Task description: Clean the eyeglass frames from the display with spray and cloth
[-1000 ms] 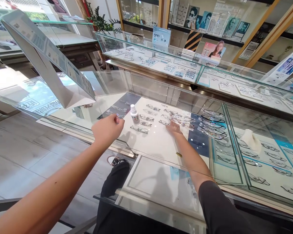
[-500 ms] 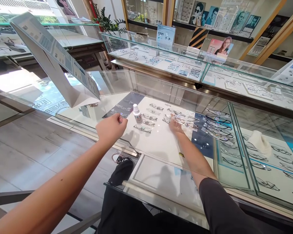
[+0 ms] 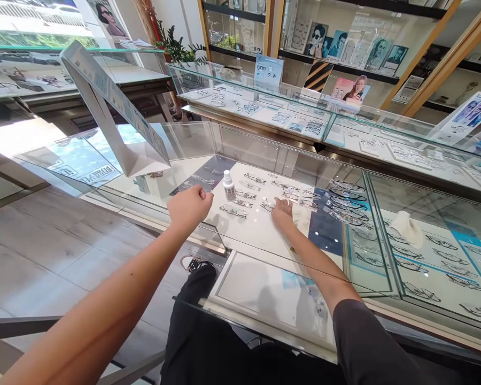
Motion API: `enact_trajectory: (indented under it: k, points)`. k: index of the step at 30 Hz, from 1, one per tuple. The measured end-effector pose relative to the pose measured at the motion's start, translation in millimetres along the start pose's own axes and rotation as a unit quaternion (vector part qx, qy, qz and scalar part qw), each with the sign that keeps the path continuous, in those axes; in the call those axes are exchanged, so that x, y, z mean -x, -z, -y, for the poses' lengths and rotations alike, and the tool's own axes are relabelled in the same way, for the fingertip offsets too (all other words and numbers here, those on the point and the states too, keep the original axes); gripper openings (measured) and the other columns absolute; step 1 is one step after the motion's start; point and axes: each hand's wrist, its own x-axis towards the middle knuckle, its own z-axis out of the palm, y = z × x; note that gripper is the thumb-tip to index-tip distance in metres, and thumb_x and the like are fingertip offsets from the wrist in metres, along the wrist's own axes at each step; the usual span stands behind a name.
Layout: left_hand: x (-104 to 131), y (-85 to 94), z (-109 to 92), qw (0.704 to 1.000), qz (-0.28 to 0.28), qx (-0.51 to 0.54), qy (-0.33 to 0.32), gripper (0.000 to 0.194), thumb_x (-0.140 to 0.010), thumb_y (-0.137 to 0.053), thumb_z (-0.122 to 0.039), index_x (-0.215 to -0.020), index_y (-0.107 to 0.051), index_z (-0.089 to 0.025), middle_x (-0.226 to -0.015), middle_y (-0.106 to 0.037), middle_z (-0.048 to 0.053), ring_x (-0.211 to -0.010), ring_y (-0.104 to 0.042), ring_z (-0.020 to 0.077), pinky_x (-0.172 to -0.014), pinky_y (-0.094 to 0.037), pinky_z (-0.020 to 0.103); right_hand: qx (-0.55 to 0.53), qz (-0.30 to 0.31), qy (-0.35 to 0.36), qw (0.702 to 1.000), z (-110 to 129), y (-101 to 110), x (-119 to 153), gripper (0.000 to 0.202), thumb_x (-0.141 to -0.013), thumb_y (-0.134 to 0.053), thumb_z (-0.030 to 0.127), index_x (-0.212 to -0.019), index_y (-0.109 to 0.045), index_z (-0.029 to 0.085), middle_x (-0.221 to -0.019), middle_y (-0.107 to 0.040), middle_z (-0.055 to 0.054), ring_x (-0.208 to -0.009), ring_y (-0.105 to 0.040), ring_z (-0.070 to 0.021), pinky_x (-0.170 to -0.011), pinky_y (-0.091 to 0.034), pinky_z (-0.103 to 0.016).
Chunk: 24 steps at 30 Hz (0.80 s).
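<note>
My left hand is curled into a fist above the glass display counter, thumb against the bent forefinger; its inside is hidden. Just right of it a small white spray bottle with a printed label stands upright on the glass. My right hand is over the counter, its fingers bent inward around something small and pale that I cannot make out. Eyeglasses show right beside its fingertips; I cannot tell whether they touch. Several more eyeglasses lie in rows beneath the glass around the bottle.
A stack of eyeglasses is to the right, with a crumpled cream cloth farther along. A tilted sign stand rises at the left end of the counter. Behind runs another glass showcase. My legs are below the front edge.
My right hand has drawn slightly left and nearer, its fingers turning. The left fist stays closed, a little farther right in view. The camera view has shifted slightly.
</note>
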Motion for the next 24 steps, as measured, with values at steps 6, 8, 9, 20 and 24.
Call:
enact_trajectory:
  k: [6,8,9,20,24]
  points:
    - [1.5,1.2,-0.5,1.000,-0.003,0.004,-0.008,0.020,-0.091,-0.052,-0.036,-0.080,-0.060,-0.023,-0.080,-0.072,0.011,-0.083,-0.065,0.0306,-0.066,-0.031,0.038,-0.071,0.002,0.053,0.996,17.3,9.4,74.0,0.033,-0.094,-0.055,0.011,-0.125,-0.066,0.017,-0.110,-0.076,-0.009,-0.117,-0.064,-0.0255,-0.132,-0.023,-0.048]
    - [1.8,1.4,-0.6,1.000,-0.002,0.009,-0.008,0.018,-0.091,-0.052,-0.035,-0.080,-0.060,-0.023,-0.081,-0.072,0.011,-0.084,-0.065,0.0309,-0.066,-0.032,0.038,-0.092,0.016,0.075,0.993,21.4,17.3,103.3,0.019,-0.091,-0.058,0.014,-0.106,-0.066,0.022,-0.102,-0.075,-0.006,-0.108,-0.065,-0.0251,-0.129,-0.027,-0.046]
    - [1.9,1.4,-0.6,1.000,-0.001,0.012,-0.007,0.018,-0.091,-0.051,-0.035,-0.081,-0.060,-0.023,-0.081,-0.072,0.011,-0.084,-0.065,0.0313,-0.067,-0.032,0.039,-0.102,0.025,0.086,0.991,23.4,22.2,118.1,0.013,-0.089,-0.061,0.016,-0.099,-0.065,0.023,-0.098,-0.075,-0.004,-0.105,-0.066,-0.0241,-0.128,-0.029,-0.044]
    - [6.3,1.9,-0.1,0.999,-0.005,0.023,-0.029,0.019,-0.096,-0.049,-0.031,-0.083,-0.057,-0.019,-0.078,-0.066,0.012,-0.079,-0.059,0.0274,-0.069,-0.029,0.038,-0.320,0.150,0.150,0.923,63.1,134.6,246.7,0.024,-0.075,-0.072,0.015,-0.078,-0.052,0.028,-0.079,-0.068,0.006,-0.085,-0.066,-0.0210,-0.128,-0.033,-0.052]
    - [6.6,0.6,0.7,0.999,-0.012,0.022,-0.028,0.020,-0.097,-0.048,-0.031,-0.083,-0.057,-0.019,-0.077,-0.064,0.011,-0.077,-0.057,0.0257,-0.068,-0.028,0.038,-0.335,0.141,0.175,0.915,72.9,199.8,266.8,0.021,-0.078,-0.068,0.015,-0.080,-0.052,0.029,-0.084,-0.068,0.006,-0.084,-0.066,-0.0186,-0.133,-0.026,-0.049]
